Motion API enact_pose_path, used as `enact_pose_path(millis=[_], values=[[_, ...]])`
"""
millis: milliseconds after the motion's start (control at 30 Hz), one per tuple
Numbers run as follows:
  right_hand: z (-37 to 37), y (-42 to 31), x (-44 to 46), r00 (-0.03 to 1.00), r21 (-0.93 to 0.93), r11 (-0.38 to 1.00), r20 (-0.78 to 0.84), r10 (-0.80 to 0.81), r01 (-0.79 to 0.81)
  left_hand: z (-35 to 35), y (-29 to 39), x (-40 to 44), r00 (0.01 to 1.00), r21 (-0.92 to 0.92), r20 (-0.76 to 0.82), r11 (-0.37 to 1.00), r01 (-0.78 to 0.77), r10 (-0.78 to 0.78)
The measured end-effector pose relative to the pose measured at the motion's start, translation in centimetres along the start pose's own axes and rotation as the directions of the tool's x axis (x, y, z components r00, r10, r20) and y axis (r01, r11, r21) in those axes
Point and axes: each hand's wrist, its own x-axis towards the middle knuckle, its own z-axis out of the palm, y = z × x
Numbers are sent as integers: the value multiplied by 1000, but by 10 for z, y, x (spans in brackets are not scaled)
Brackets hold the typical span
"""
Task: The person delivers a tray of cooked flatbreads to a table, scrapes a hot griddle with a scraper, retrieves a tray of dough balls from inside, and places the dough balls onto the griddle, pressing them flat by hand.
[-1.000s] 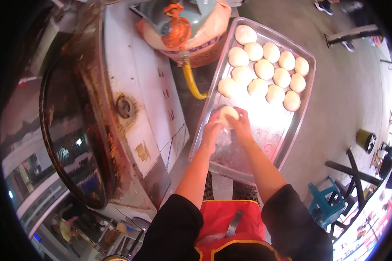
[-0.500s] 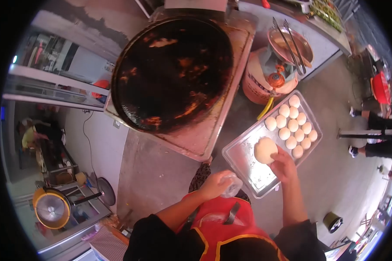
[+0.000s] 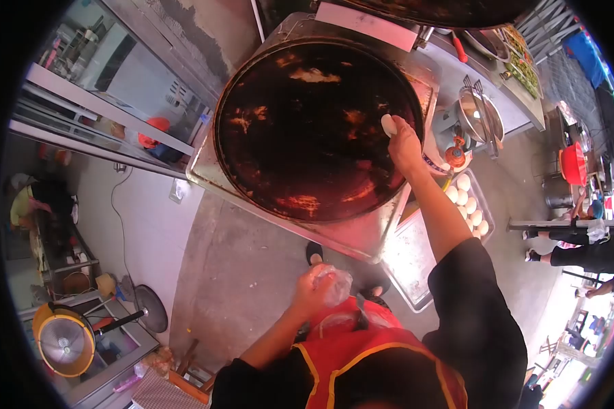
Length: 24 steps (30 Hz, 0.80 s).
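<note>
So I'm running this from the head cam, and closest to me is the red apron [image 3: 372, 351], with my left hand [image 3: 312, 288] hanging just beyond it. Those fingers are curled round a crumpled bit of clear plastic [image 3: 335, 286], and that hand sits short of the pan's near edge, well apart from it. Off to the right there's the metal tray [image 3: 411, 266], bare at the near end, with a cluster of pale dough balls [image 3: 472, 204] at the far end, partly behind my sleeve. My right arm reaches past all that, and the right hand [image 3: 406, 146] is up at the right side of the big dark pan [image 3: 314, 133]. It's got a pale dough piece [image 3: 389, 125] in a narrow pinch, fingers gapped only about as far as the dough is thick. The piece pokes out past my fingertips on the left, toward the pan's middle, and I'm seeing it near enough edge-on, long axis steep with the top leaning left. So the right hand is clearly the nearer one, and the pan spreads away to its left. Fisheye's rough here, so I honestly can't tell if the dough is touching the pan or just above it. Farther out there's a metal bowl [image 3: 469, 117] with tongs [image 3: 488, 116] across it.
</note>
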Motion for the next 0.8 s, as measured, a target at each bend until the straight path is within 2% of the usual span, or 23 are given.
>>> enact_pose_path(millis=[100, 167, 233, 333, 367, 400, 467, 567, 600, 633, 667, 700, 733, 767, 800], values=[[19, -15, -18, 995, -89, 996, 102, -1, 10, -31, 12, 6, 998, -66, -16, 996, 59, -61], [34, -25, -43, 990, -142, 986, 121, -71, 88, -46, 22, 10, 998, -105, 3, 993, 58, -58], [39, -53, -66, 979, -104, 989, 182, -87, 107, -55, 34, 15, 1000, -108, 16, 994, 28, -27], [51, -94, -90, 941, -38, 972, 261, -216, 233, -66, 49, 21, 1000, -47, 14, 999, -7, 8], [50, -114, -94, 940, 39, 992, 320, -123, 117, -69, 50, 24, 1000, -25, 8, 1000, -18, 19], [52, -129, -94, 930, 86, 989, 339, -141, 119, -72, 51, 25, 1000, -2, -2, 1000, -28, 28], [60, -145, -95, 919, 207, 972, 354, -176, 106, -76, 54, 29, 995, 0, -83, 999, -54, 53], [39, -161, -87, 911, 172, 953, 295, -290, 247, -85, 59, 35, 959, 98, -239, 986, -133, 153], [28, -166, -90, 938, 251, 965, 309, -155, 77, -87, 57, 39, 940, 120, -297, 983, -137, 167], [8, -171, -91, 907, 335, 941, 407, -111, -35, -89, 57, 43, 918, 142, -352, 980, -138, 181], [-3, -171, -99, 824, 526, 780, 565, -24, -338, -80, 89, 43, 931, -161, -361, 987, -9, -50], [-12, -171, -107, 695, 598, 514, 719, -4, -615, -74, 105, 48, 943, -236, -329, 971, -34, -47], [-16, -169, -117, 693, 637, 458, 719, -61, -620, -68, 116, 53, 954, -309, -296, 949, -57, -39], [-19, -170, -118, 661, 619, 405, 749, -46, -673, -62, 123, 59, 965, -379, -261, 922, -76, -28], [-23, -172, -120, 625, 595, 349, 780, -32, -724, -54, 120, 66, 956, -384, -294, 917, -103, -16]])
